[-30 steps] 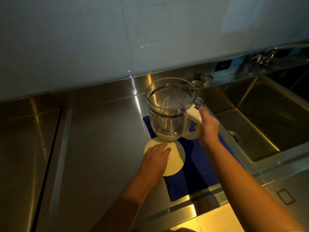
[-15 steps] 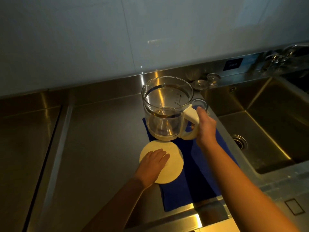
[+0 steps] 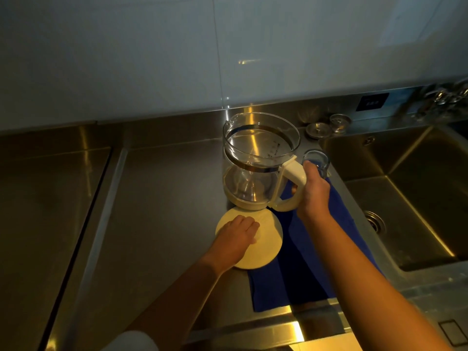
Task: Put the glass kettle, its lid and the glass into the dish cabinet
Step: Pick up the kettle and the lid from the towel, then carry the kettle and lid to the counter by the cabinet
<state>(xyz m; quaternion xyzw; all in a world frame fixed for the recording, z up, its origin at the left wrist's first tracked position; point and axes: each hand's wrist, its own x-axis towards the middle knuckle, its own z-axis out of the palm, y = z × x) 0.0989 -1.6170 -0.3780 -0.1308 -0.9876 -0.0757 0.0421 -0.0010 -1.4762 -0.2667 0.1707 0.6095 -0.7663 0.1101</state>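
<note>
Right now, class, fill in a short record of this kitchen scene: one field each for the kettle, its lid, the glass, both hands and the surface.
glass kettle: upright, lid off, looks empty
lid: cream disc lying flat, partly on the blue cloth, partly on the steel counter
glass: small, upright, just behind the right hand, partly hidden
left hand: rests flat on the lid
right hand: grips the kettle's handle
surface: steel counter, sink to the right
</note>
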